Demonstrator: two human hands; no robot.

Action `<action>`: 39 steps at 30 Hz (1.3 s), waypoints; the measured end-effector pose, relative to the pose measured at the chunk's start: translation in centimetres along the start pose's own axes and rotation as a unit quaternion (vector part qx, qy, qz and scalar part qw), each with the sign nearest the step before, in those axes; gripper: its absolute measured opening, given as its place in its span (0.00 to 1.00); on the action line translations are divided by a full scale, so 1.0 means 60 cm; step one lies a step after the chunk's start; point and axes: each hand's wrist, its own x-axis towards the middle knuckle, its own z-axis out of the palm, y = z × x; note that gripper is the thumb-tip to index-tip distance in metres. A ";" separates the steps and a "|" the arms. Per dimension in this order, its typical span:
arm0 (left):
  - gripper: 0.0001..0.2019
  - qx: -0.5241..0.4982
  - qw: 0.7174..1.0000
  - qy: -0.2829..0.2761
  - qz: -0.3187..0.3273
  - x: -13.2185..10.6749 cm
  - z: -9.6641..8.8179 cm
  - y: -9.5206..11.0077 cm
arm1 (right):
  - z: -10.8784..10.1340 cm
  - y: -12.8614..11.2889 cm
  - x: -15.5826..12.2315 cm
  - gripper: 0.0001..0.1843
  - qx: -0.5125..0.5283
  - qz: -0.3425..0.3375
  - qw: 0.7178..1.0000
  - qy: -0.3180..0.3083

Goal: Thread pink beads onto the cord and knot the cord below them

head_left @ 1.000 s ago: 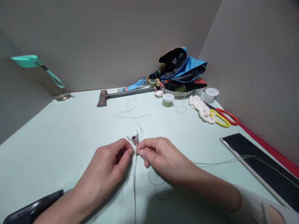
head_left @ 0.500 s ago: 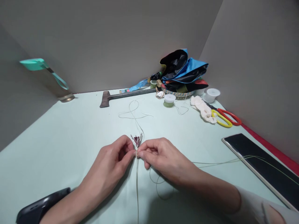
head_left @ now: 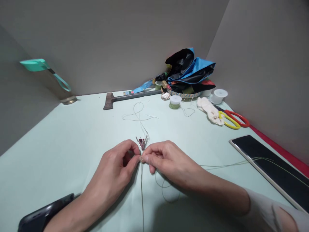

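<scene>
Thin pale-green cord (head_left: 142, 190) runs down the middle of the table toward me, with more strands looping off to the right. My left hand (head_left: 120, 164) pinches the cord between thumb and forefinger. Facing it, my right hand (head_left: 166, 161) is closed on the same cord, fingertips almost touching the left ones. A small dark-red triangular piece (head_left: 142, 143) with metallic bits at its sides lies just beyond the fingertips, joined to the cord. Fingers partly hide the spot where the strands meet.
Behind lie a hammer-like tool (head_left: 109, 101), a spool of green cord (head_left: 175, 102) and a blue-and-black bag (head_left: 190, 71). Scissors (head_left: 233, 119) and a phone (head_left: 265, 161) are at the right. A bottle with a turquoise lid (head_left: 36, 65) stands far left.
Both hands keep their pinch on the cord with hardly any movement. The whole view has shifted very slightly.
</scene>
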 end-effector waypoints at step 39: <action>0.08 0.005 0.999 -0.005 0.037 -0.001 -0.002 -0.007 | 0.004 -0.003 -0.006 0.07 -0.138 -0.018 0.989 0.044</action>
